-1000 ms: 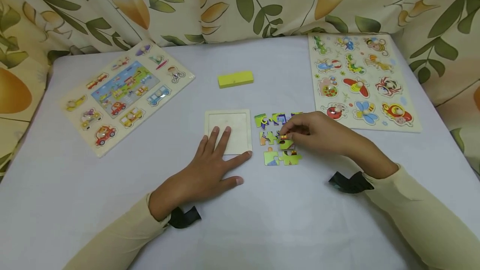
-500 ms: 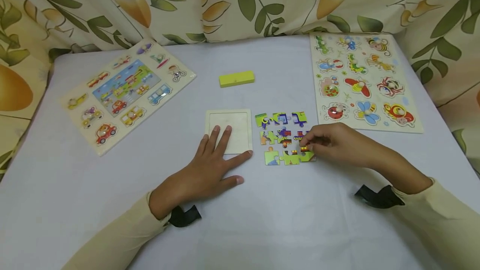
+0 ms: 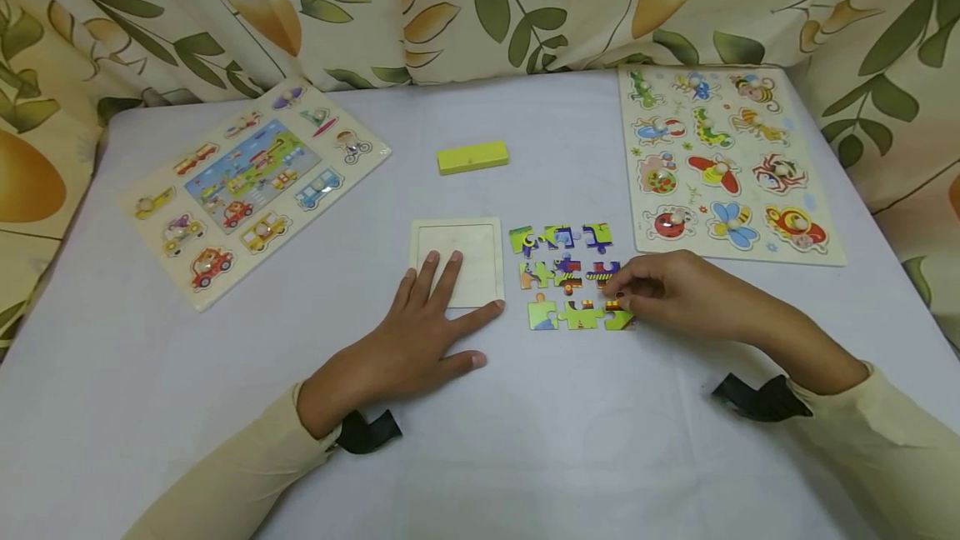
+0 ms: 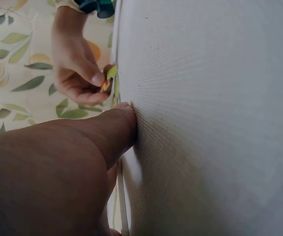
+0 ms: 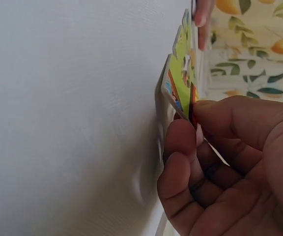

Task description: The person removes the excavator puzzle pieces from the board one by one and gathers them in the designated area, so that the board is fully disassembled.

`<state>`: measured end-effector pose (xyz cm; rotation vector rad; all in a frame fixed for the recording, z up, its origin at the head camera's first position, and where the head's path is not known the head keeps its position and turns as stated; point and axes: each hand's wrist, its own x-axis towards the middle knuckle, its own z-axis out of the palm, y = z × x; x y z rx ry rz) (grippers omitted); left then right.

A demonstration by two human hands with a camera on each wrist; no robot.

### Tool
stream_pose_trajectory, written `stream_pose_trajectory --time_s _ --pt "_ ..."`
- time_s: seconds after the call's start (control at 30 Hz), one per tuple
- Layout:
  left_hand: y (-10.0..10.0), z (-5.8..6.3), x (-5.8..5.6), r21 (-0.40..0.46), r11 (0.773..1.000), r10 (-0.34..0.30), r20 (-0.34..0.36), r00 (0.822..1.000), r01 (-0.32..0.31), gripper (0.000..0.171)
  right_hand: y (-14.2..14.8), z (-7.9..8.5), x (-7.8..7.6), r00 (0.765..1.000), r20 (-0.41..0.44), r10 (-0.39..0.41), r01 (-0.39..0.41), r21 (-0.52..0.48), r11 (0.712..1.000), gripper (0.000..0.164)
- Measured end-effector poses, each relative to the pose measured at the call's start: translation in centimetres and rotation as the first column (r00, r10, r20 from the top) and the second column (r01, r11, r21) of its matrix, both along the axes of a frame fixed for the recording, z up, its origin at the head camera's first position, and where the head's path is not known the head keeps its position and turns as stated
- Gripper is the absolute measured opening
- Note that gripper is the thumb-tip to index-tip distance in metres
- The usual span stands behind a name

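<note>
My left hand (image 3: 416, 340) lies with fingers spread, its fingertips resting on a shallow square wooden puzzle tray (image 3: 476, 269). To the tray's right, several jigsaw pieces (image 3: 543, 315) lie in spaced rows, printed with a purple vehicle on green. At the lower right of that group my right hand (image 3: 686, 294) pinches a corner puzzle piece (image 5: 181, 86) between thumb and fingers. That piece has a green face with orange and blue marks, and it looks tilted in the right wrist view. Part of it is hidden behind the fingertips.
A yellow box (image 3: 472, 157) stands behind the tray. At the back left is a vehicle peg puzzle board (image 3: 247, 273); an insect peg puzzle board (image 3: 675, 161) lies at the back right. A patterned curtain (image 3: 450, 15) hangs beyond the white-covered table (image 3: 525, 457).
My right hand has moved right from the middle of the pieces, setting a piece at the lower right of the group. It has barely shifted since half a second ago. My left hand stays put.
</note>
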<state>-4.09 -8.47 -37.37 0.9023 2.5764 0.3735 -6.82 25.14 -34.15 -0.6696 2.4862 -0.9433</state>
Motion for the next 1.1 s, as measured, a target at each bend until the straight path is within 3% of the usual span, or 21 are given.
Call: stream_pose_trajectory --time_s 0.37,0.9,1.1 --pt "0.13 -0.04 -0.08 -0.002 1.0 -0.002 0.005 1.0 0.002 0.061 0.14 -0.11 -0.01 0.996 -0.09 -0.007 0.008 0.016 1.0 0.023" --pt "0.29 -0.06 -0.17 -0.01 1.0 -0.003 0.008 1.0 0.003 0.061 0.24 0.3 -0.2 0.99 -0.139 -0.032 0.039 0.042 0.998 0.019" --pt "0.09 0.3 -0.05 0.033 0.999 0.018 0.018 1.0 -0.019 0.064 0.66 0.75 -0.74 0.984 -0.166 -0.071 0.079 0.043 0.996 0.011"
